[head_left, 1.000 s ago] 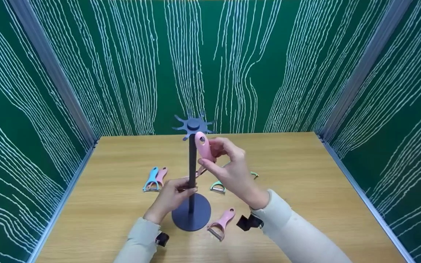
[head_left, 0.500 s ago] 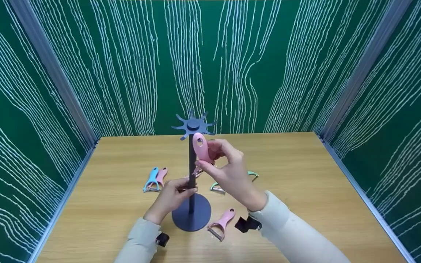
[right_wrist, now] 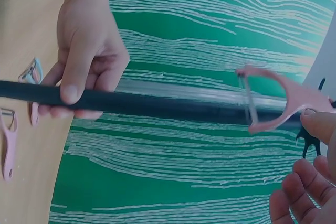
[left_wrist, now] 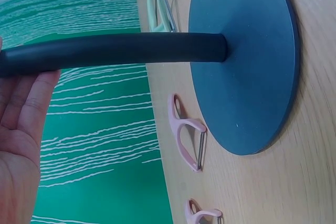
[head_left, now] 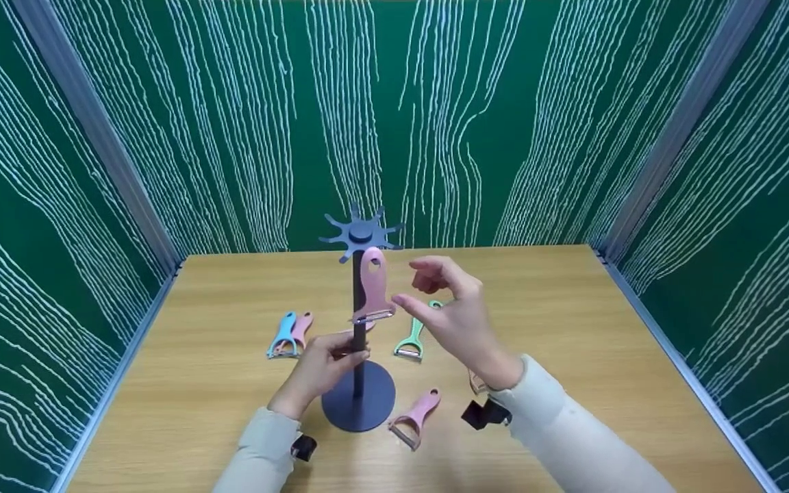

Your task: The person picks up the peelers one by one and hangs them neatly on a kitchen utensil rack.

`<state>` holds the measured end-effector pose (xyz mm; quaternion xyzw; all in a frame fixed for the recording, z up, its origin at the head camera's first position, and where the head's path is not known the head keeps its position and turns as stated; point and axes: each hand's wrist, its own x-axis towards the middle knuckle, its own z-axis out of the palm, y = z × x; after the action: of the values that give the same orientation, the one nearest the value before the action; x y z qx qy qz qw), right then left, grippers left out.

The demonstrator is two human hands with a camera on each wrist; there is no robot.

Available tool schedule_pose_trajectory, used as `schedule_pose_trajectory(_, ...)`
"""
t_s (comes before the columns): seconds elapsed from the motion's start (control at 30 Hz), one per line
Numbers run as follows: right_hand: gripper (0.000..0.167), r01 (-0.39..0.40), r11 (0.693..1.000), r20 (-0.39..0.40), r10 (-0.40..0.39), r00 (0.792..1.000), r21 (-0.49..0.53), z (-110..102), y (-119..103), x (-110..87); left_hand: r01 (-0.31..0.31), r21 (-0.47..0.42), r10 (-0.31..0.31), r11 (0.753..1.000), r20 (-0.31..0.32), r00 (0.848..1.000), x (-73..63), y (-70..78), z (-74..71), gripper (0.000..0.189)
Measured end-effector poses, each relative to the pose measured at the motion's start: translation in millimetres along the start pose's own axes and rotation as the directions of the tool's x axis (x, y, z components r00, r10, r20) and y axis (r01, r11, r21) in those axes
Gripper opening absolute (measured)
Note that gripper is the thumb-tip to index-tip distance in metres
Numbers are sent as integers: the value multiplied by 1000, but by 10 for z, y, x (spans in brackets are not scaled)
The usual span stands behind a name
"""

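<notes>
A dark stand has a round base [head_left: 359, 411], a slim pole [head_left: 359, 376] and a ring of hooks [head_left: 360, 231] on top. My left hand [head_left: 326, 366] grips the pole low down, thumb in front. From a front hook hangs a pink peeler [head_left: 372, 281], handle up and blade down, against the pole. My right hand [head_left: 459, 315] stands just right of it, fingers bent loosely and thumb extended, with a gap to the peeler. In the right wrist view, the thumb overlaps the handle of that peeler [right_wrist: 291, 95].
Left on the wooden table lie a blue peeler [head_left: 286, 332] and a pink one [head_left: 304, 325]. A green peeler [head_left: 414, 335] lies right of the pole, another pink peeler [head_left: 422, 411] beside the base. Another peeler [head_left: 475, 382] is partly hidden under my right wrist. Green walls surround the table.
My right hand has let go of the pink peeler and drawn back to the right. The peeler now hangs at the hook ring. My left hand still holds the pole.
</notes>
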<state>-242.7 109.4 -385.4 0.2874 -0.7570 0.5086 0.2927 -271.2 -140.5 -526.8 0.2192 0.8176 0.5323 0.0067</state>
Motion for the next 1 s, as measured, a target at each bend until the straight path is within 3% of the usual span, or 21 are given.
schedule_pose_trajectory(0.33, 42, -61, 997, -5, 61, 998, -48, -138, 208, -60, 38, -18, -38, 999, 8, 999, 0, -13, 8, 43)
schedule_pose_trajectory(0.63, 41, -137, 989, 11, 137, 990, -56, -208, 423, -172, 19, -3, -19, 1000, -15, 1000, 4, -35, 14, 29)
schedule_pose_trajectory(0.9, 39, -181, 980, 3, 182, 983, -87, -223, 619, -312, 106, -46, -106, 993, 4, 994, 7, -20, 8, 27)
schedule_pose_trajectory(1.0, 38, -197, 977, 2, 198, 980, -87, -213, 687, -374, 73, -30, -73, 997, -1, 997, 6, -29, 7, 26)
